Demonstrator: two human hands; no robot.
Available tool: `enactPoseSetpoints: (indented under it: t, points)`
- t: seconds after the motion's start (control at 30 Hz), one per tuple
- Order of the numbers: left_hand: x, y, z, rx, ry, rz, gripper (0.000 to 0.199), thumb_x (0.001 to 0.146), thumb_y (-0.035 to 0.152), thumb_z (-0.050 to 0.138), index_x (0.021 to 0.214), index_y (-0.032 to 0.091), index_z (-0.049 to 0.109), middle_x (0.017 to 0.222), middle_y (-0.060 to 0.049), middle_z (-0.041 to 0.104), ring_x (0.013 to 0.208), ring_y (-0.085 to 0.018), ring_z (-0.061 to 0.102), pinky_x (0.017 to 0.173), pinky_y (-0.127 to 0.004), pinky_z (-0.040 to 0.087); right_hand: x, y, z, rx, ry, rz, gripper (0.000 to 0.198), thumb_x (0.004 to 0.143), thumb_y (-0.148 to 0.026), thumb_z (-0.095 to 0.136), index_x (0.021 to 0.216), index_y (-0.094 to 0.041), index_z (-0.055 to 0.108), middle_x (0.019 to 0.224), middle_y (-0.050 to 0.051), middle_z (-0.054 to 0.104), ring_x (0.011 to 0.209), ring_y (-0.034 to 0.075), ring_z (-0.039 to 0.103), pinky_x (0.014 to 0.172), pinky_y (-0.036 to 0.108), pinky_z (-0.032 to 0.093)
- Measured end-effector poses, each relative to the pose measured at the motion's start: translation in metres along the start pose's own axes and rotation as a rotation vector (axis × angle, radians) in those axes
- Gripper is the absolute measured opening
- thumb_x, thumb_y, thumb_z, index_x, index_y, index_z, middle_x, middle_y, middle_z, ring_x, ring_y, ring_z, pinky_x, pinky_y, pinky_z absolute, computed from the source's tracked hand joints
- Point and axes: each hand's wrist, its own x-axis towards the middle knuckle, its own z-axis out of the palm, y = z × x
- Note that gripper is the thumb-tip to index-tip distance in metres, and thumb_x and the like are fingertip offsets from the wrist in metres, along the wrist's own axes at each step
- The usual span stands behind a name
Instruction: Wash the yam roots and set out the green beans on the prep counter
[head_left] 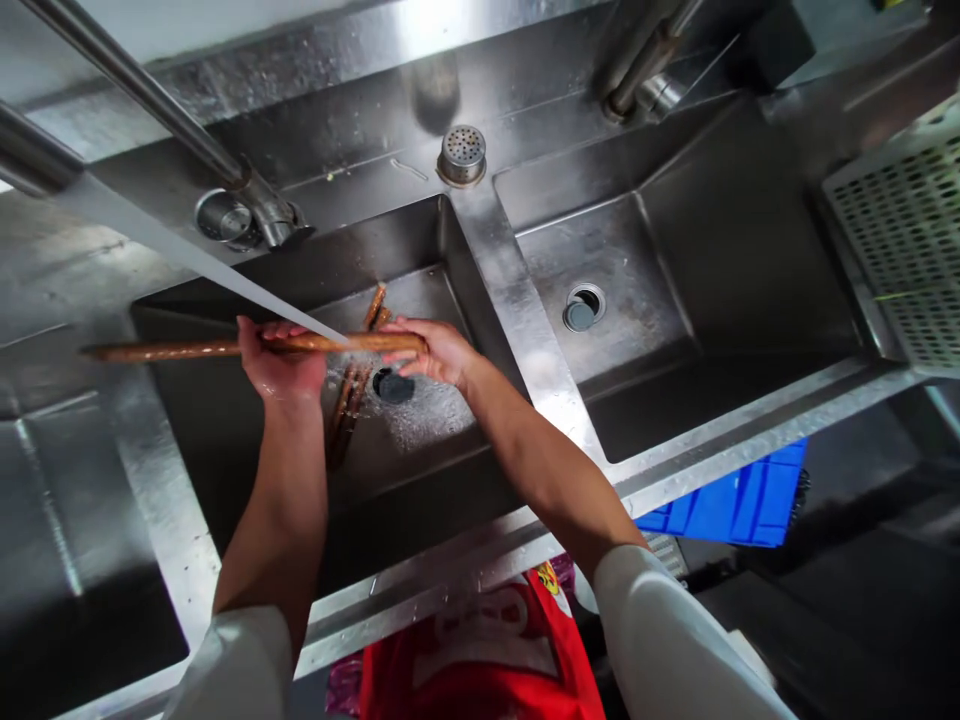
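A long brown root-like stick lies level over the left sink basin. My left hand grips it near the middle and my right hand holds its right end. A stream of water from the tap falls on the stick between my hands. Several more brown sticks lie on the basin floor by the drain.
The right basin has a drain and a second tap. A strainer plug sits on the back ledge. A white perforated basket stands far right. A blue crate and a red bag sit below.
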Motion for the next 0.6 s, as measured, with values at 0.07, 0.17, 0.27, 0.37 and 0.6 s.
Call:
enactPoseSetpoints:
  t: [0.07,0.17,0.27,0.37,0.6]
  points:
    - [0.006,0.006,0.002,0.027,0.065,0.114,0.053,0.112,0.044,0.033,0.065,0.020,0.031,0.050,0.007,0.042,0.046,-0.006,0.048,0.058,-0.019,0.045,0.013,0.006,0.015,0.186,0.130,-0.177,0.013,0.092,-0.027,0.071,0.100,-0.017,0.066,0.082,0.001,0.075,0.069,0.015,0.071,0.065,0.025,0.060]
    - [-0.005,0.004,-0.007,0.089,0.095,0.223,0.052,0.105,0.049,0.046,0.066,0.019,0.027,0.054,0.006,0.045,0.053,-0.008,0.053,0.066,-0.021,0.050,0.034,0.023,0.050,0.477,0.395,-0.383,0.011,0.090,-0.024,0.072,0.091,-0.020,0.061,0.076,-0.004,0.072,0.067,0.011,0.066,0.070,0.020,0.056]
    - [-0.024,0.003,-0.024,0.113,0.096,0.228,0.052,0.093,0.046,0.061,0.066,0.019,0.025,0.055,0.007,0.046,0.057,-0.009,0.056,0.074,-0.022,0.053,0.050,0.038,0.089,0.595,0.349,-0.395,0.008,0.093,-0.020,0.062,0.085,-0.019,0.060,0.073,-0.003,0.071,0.068,0.011,0.065,0.074,0.023,0.055]
    - [-0.036,0.013,-0.037,0.075,0.150,0.181,0.046,0.091,0.040,0.061,0.066,0.019,0.028,0.053,0.008,0.047,0.055,-0.009,0.058,0.076,-0.023,0.054,0.056,0.044,0.111,0.518,0.152,-0.259,0.011,0.087,-0.010,0.061,0.079,-0.017,0.062,0.064,-0.002,0.067,0.064,0.014,0.065,0.072,0.026,0.056]
    - [-0.046,0.027,-0.035,-0.078,0.170,0.243,0.032,0.093,0.036,0.053,0.068,0.019,0.044,0.050,0.011,0.049,0.046,-0.006,0.052,0.058,-0.019,0.050,0.048,0.049,0.096,0.659,0.219,-0.247,0.010,0.079,-0.014,0.062,0.074,-0.020,0.056,0.059,-0.004,0.061,0.057,0.015,0.062,0.069,0.028,0.059]
